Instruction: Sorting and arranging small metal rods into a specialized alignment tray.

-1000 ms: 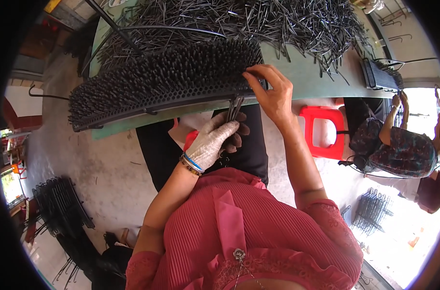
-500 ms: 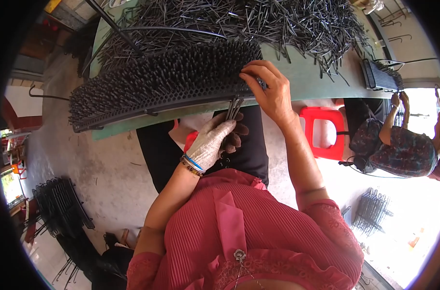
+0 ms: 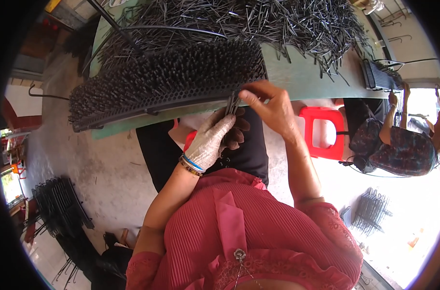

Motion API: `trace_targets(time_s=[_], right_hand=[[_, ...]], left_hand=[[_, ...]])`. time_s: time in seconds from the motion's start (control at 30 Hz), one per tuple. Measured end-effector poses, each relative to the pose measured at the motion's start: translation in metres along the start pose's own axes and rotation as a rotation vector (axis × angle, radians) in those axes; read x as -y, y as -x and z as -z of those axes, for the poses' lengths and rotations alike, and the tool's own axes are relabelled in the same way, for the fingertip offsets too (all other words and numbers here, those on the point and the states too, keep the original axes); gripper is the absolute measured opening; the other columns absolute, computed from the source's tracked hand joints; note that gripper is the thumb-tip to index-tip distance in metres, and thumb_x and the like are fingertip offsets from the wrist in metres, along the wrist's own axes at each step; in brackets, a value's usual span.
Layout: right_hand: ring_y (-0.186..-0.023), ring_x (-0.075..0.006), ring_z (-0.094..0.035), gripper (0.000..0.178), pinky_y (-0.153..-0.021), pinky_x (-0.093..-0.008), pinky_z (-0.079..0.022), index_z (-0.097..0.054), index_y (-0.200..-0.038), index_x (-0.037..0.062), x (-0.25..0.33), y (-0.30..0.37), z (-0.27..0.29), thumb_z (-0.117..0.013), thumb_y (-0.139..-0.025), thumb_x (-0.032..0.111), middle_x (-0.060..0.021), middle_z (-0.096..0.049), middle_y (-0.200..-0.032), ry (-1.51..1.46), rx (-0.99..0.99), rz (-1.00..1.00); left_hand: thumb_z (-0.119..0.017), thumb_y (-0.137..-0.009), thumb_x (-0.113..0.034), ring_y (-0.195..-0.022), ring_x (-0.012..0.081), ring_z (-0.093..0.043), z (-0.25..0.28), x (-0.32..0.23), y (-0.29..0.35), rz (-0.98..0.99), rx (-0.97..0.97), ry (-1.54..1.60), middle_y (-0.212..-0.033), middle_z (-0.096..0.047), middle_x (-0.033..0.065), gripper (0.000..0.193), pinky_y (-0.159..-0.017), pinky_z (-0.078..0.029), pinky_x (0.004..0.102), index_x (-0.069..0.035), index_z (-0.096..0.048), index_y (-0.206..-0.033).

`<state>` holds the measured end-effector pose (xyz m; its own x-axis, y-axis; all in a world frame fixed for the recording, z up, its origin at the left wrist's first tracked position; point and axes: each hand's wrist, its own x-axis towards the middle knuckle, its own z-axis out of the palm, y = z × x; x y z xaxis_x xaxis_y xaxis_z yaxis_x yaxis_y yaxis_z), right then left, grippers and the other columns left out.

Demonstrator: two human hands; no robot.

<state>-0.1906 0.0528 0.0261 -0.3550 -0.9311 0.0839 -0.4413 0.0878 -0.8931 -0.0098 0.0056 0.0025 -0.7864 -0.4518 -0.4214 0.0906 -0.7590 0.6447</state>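
My left hand, in a whitish glove with dark fingertips, is closed around a small bunch of thin black rods that point up and away from me. Bare, my right hand meets the bunch from the right, its thumb and forefinger pinching at the rods' upper ends. Just beyond both hands stands a long black rack pierced with rows of round holes. Upright black rods pack most of it like bristles. Near its front edge a strip of holes shows unfilled.
A large heap of loose black rods covers the far part of the green table. At right are a red stool and another person working at a similar rack. Black racks stand on the floor at left.
My right hand has come from the rack's right end down and back to the rod tips in my left hand. The left hand has barely moved.
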Motion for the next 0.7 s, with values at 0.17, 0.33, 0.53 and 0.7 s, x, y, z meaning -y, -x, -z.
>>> trace_targets(time_s=[0.17,0.33,0.53,0.7], right_hand=[[-0.075,-0.0087,-0.059,0.028,-0.068,-0.0246,-0.048,-0.070,-0.099,-0.0037,-0.007,0.013,-0.004,-0.070,-0.090,0.022,-0.0034,-0.069,-0.080,-0.253,0.069,-0.249],[-0.083,-0.0097,-0.063,0.020,-0.076,-0.0250,-0.050,-0.068,-0.101,-0.0032,-0.017,0.011,0.011,-0.064,-0.093,0.015,-0.0050,-0.070,-0.088,-0.518,-0.100,-0.144],[-0.085,-0.0092,-0.063,0.018,-0.078,-0.0239,-0.049,-0.069,-0.102,-0.0015,-0.020,-0.024,0.030,-0.066,-0.092,0.013,-0.0053,-0.071,-0.090,-0.267,-0.294,0.079],[-0.080,-0.0114,-0.061,0.015,-0.076,-0.0270,-0.048,-0.070,-0.098,0.0014,-0.021,-0.034,0.029,-0.070,-0.087,0.012,-0.0052,-0.070,-0.087,-0.057,-0.237,0.158]], left_hand=[[-0.048,-0.101,-0.023,-0.071,0.0116,-0.063,0.000,0.007,-0.003,-0.017,0.003,-0.094,-0.094,-0.066,0.0083,0.031,-0.059,-0.053,0.0228,-0.002,-0.053,-0.123],[-0.048,-0.101,-0.024,-0.071,0.0115,-0.063,-0.001,0.010,-0.005,-0.018,-0.093,-0.109,-0.094,-0.066,0.0079,0.030,-0.058,-0.052,0.0228,-0.002,-0.056,-0.120],[-0.048,-0.100,-0.023,-0.071,0.0116,-0.064,-0.009,0.008,-0.009,0.005,-0.021,-0.154,-0.092,-0.066,0.0089,0.031,-0.056,-0.053,0.0214,0.000,-0.055,-0.120],[-0.048,-0.100,-0.022,-0.069,0.0104,-0.063,-0.007,0.009,-0.008,0.063,-0.045,-0.077,-0.092,-0.066,0.0091,0.030,-0.054,-0.050,0.0199,0.000,-0.055,-0.119]])
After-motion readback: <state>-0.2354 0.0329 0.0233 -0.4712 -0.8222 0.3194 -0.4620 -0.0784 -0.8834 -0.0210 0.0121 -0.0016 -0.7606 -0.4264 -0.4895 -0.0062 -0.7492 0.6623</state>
